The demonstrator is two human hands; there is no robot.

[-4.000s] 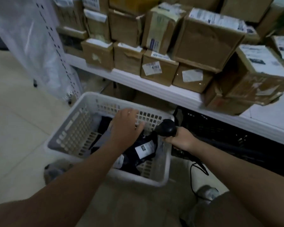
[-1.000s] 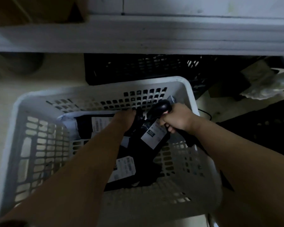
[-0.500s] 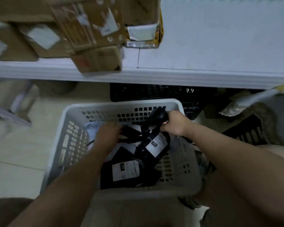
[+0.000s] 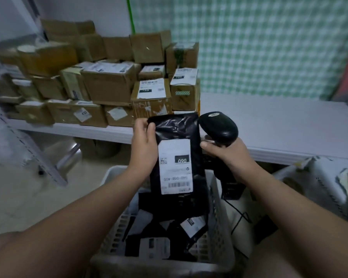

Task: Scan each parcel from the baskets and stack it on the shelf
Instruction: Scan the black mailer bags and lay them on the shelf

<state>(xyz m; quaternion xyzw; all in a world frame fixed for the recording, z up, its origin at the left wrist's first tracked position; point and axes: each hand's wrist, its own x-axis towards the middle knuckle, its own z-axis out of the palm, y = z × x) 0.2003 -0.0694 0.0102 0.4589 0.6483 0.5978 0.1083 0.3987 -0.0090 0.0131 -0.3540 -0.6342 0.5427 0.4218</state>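
Observation:
My left hand (image 4: 144,142) grips the upper left edge of a black plastic parcel (image 4: 177,129) with a white label, held upright above the white basket (image 4: 219,227). My right hand (image 4: 228,159) holds a black barcode scanner (image 4: 218,125) just right of the parcel, thumb against the parcel's edge. Several more black parcels (image 4: 161,231) with white labels lie in the basket below. The white shelf (image 4: 269,121) runs behind the hands.
Stacked cardboard boxes (image 4: 109,83) with labels fill the shelf's left half; its right half is bare white board. A green checked wall stands behind. A pale sack or bag (image 4: 329,183) sits at right, and a metal shelf upright (image 4: 28,145) at left.
My left hand has lifted a black parcel out of the basket to chest height. The scanner came up beside it, and my view rose from the basket to the shelf.

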